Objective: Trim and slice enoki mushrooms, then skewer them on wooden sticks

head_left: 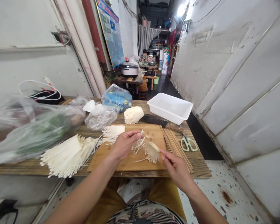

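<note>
My left hand (127,142) pinches a small clump of enoki mushrooms (142,134) above the wooden cutting board (130,163). To its right, my right hand (174,163) is closed on a thin bamboo skewer that carries a fanned bunch of enoki (152,152); the fingers cover most of the stick. Loose enoki strands (138,146) show between the hands. A cut enoki bundle (113,133) lies at the board's left rear edge. The larger enoki pile (67,154) spreads over the table to the left.
Bamboo skewers (176,146) lie along the board's right side, near green-handled scissors (188,144). Behind the board are a dark cleaver (155,120), an enoki bundle (133,114) and a white plastic tub (170,107). Plastic bags (44,130) crowd the left. A person (144,57) sits far back.
</note>
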Available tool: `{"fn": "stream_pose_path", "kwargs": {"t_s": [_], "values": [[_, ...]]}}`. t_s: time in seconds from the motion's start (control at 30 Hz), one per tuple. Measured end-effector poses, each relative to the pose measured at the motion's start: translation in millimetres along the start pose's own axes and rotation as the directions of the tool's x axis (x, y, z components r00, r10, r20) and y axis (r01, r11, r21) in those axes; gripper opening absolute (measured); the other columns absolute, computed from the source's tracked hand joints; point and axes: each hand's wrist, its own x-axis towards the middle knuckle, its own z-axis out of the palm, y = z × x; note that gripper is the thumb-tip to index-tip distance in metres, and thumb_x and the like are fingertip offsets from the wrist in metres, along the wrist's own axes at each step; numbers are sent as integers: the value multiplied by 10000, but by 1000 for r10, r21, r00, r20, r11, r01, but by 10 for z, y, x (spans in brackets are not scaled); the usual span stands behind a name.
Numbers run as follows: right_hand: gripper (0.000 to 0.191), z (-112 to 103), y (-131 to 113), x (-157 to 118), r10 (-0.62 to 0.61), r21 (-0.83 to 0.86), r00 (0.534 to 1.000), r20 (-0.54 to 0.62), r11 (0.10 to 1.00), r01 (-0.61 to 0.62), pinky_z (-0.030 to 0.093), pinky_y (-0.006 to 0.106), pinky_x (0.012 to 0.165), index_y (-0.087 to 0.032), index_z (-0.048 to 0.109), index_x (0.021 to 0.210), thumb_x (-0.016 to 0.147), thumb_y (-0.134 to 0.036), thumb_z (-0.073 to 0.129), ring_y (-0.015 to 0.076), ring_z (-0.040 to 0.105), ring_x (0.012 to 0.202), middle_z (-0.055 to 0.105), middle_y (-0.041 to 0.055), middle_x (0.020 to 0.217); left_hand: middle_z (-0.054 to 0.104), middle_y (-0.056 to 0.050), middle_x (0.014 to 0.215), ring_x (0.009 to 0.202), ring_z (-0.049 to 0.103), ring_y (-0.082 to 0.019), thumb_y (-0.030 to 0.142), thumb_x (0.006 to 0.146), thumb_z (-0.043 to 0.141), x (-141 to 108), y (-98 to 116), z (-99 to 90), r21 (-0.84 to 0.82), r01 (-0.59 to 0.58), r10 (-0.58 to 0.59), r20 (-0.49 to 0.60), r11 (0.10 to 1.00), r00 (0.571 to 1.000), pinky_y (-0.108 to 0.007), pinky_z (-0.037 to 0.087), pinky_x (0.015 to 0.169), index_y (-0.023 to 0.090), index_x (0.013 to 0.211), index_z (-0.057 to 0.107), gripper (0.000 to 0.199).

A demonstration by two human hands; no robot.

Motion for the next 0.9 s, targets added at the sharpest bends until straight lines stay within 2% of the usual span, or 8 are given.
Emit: {"fn": "stream_pose_path", "kwargs": {"t_s": [0.37, 0.67, 0.9], "values": [[403, -22, -36, -17, -5, -9, 1000, -4, 1000, 5, 504, 431, 988, -156, 672, 1240, 942, -359, 492, 256, 660, 1105, 697, 111, 1182, 754, -53, 790, 768, 641, -154, 416, 497, 902, -10, 6, 16, -46, 32, -32, 0, 998, 1000, -300, 443, 845, 158, 802, 764, 423], [429, -17, -13, -15, 3, 22, 1000, 5, 1000, -3, 479, 414, 1015, -149, 664, 1255, 944, -377, 477, 250, 649, 1113, 716, 115, 1129, 754, -31, 778, 779, 631, -152, 446, 442, 909, -36, 38, 56, -19, 23, -24, -32, 1000, 999, -297, 439, 863, 182, 760, 776, 435], [429, -6, -55, 7, -4, 19, 1000, -4, 1000, 4, 514, 395, 963, -142, 669, 1251, 938, -362, 475, 241, 680, 1014, 740, 94, 1013, 763, -39, 820, 796, 643, -166, 437, 522, 880, -25, -40, 60, 76, -6, 3, 35, 997, 999, -294, 462, 829, 199, 773, 782, 359]]}}
